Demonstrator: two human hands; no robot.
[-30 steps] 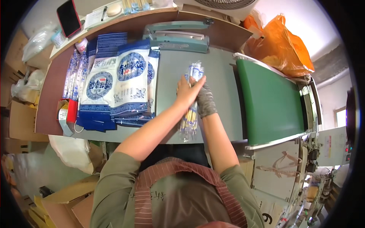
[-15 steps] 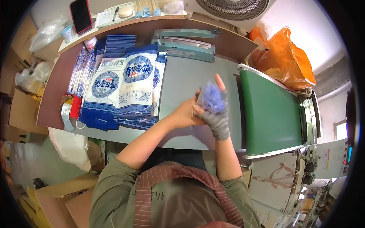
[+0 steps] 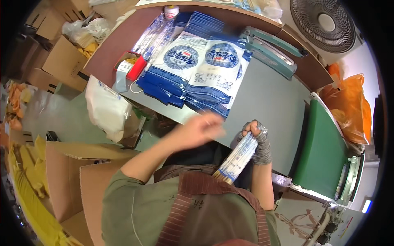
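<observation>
At the far left, cardboard boxes [image 3: 61, 61] are cut off by the dark rim, and a white plastic bag [image 3: 107, 108] hangs off the near edge of the grey table [image 3: 271, 102]. A small red tray [image 3: 133, 65] sits at the table's left end, its contents too small to make out.

Your left hand [image 3: 201, 130] hovers over the table's near edge, just below the stacks of blue-and-white printed pouches [image 3: 197, 69]. It is smeared by motion, so you cannot tell whether its fingers are spread or curled; nothing shows in it.

Just to the right, your right hand [image 3: 257, 141], in a grey glove, is clenched around the upper end of a bundle of long slim packets [image 3: 237, 158], white with blue print. The bundle's long axis runs on a slant: the top end is in your fist, up and to the right, and the free end points down and to the left toward your apron, where brownish tips show. The bundle hangs below your hand, off the table, in front of your chest. Your fingers hide its upper end.

Further right, a green-topped machine [image 3: 324, 151] stands beside the table, with an orange plastic bag [image 3: 349, 106] behind it and a fan [image 3: 324, 22] at the upper edge.
</observation>
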